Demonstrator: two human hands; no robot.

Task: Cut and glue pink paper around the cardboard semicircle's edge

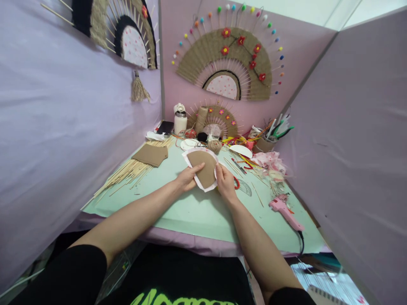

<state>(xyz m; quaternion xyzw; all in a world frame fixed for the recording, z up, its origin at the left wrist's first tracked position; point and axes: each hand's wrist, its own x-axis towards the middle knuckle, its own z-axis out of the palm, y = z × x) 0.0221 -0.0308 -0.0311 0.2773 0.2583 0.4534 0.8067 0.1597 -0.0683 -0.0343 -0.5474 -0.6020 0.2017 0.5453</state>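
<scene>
Between my hands, raised a little over the table, is a brown cardboard half-circle point(205, 171) with a margin of white fabric point(187, 155) around its edges. My left hand point(188, 176) grips it at the left side, thumb lying on the cardboard. On the opposite side my right hand point(225, 180) pinches the rim of fabric and cardboard. Red-handled scissors point(236, 182) lie just beyond my right hand, partly hidden by it. A clear protractor point(245, 188) rests beside them.
Thin wooden sticks point(121, 174) and a brown cardboard piece point(150, 155) lie at left. A pink glue gun point(286, 212) with a black cord is at right. Behind stand a white bottle point(180, 123), a twine ball point(215, 145) and a tool holder point(264, 145). A decorated fan point(197, 55) hangs on the back wall.
</scene>
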